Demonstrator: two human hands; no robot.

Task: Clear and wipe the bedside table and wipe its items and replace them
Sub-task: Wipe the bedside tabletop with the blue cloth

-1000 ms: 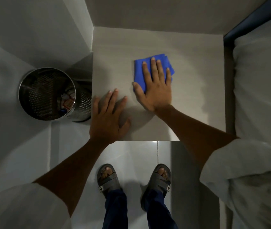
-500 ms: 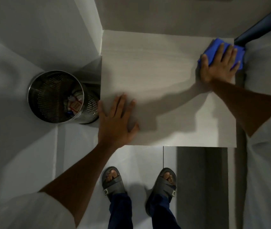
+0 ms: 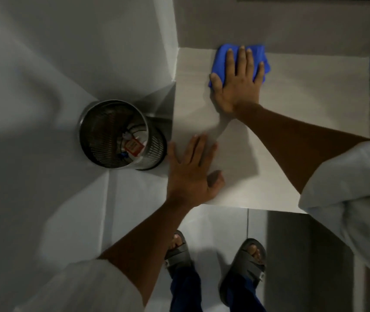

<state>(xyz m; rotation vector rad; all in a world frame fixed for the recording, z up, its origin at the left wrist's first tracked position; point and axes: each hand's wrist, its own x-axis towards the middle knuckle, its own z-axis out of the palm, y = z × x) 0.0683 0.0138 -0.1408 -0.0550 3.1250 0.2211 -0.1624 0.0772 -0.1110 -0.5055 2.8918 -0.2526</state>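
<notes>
Desk: the pale desk (image 3: 303, 113) top is bare, with nothing standing on it.
Cloth: the blue cloth (image 3: 221, 57) lies at the far edge of the desk, near the far left corner, touching the wall.
Right hand: the right hand (image 3: 238, 82) lies flat on the cloth, fingers (image 3: 242, 61) spread wide open. It presses the cloth down and does not pinch it.
Left hand: the left hand (image 3: 190, 170) lies flat on the near left part of the desk, fingers open, holding nothing. It seems to steady the person.
Bin: a shiny metal bin (image 3: 121, 136) stands on the floor just left of the desk, with some rubbish inside.
Step now: I think this is wiping the desk top.
How to do it well: keep the palm flat and press evenly. Push the cloth right into the far corner and along the wall. Go in long rows that overlap. Lift the left hand later, so that spot gets wiped too.
Still to do: the items are not in view, so wiping them and putting them back is left.
</notes>
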